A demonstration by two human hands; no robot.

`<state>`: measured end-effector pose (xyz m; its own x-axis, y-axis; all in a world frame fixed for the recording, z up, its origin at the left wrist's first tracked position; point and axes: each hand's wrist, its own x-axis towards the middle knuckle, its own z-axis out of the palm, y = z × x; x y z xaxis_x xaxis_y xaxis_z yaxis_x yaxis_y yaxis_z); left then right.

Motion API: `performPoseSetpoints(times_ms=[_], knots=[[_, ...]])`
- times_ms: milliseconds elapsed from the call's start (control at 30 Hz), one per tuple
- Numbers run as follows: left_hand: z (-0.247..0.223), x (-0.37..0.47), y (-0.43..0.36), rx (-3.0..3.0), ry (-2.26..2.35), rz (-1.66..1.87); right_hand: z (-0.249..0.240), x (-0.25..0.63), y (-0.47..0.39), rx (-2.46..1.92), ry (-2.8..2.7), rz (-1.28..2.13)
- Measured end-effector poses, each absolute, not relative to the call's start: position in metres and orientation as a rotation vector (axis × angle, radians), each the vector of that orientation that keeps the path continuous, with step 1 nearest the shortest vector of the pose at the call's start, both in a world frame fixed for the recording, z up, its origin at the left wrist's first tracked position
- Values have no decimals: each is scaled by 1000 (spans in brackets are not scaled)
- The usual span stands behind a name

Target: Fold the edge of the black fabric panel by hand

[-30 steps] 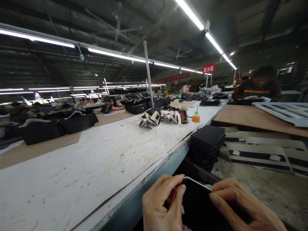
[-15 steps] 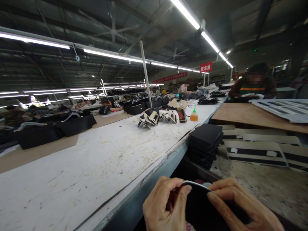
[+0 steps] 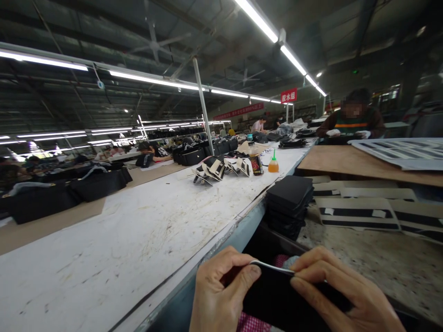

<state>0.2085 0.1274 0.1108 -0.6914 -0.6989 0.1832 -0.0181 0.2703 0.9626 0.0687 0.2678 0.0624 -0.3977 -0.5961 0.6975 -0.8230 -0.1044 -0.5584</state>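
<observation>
my left hand [image 3: 221, 295] and right hand [image 3: 341, 295] both pinch the flat black panel with a pale edge [image 3: 277, 295] at the bottom of the view, thumbs and fingertips clamped along its top rim, so each grip is grasping that one piece. since a second ago the panel has dropped lower in the view and tipped flatter, and the left thumb has slid along the rim toward the right hand; the pale edge now shows as a thinner line. i judge the hands are working along that edge, pressing or folding it.

just beyond, a stack of black cut panels [image 3: 290, 203] sits at the lip of the speckled grey surface [image 3: 380, 263], with striped black-and-white strips [image 3: 360, 214] beside it. left of that runs the long white surface [image 3: 138, 240], carrying folded black-and-cream pieces [image 3: 221, 168], a dark bottle [image 3: 256, 162] and a small orange squeeze bottle [image 3: 273, 163]. a seated co-worker [image 3: 353, 122] works well apart. nothing blocks the hands.
</observation>
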Motion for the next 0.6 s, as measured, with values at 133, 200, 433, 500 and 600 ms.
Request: performPoseSetpoints(times_ms=[133,200,433,500,600], knots=[[110,207,129,590,-1945,-1331,67,66,270,1632,-1945,1499],[109,207,131,539,-1919,-1367,69,65,270,1664,-1930,1508],[111,201,133,546,-1954,-1736,78,68,264,1655,-1866,1507],[110,198,132,591,-2008,-1661,78,69,262,1654,-1840,1491],[107,195,135,624,-2040,-1461,76,69,259,1639,-1836,1466]])
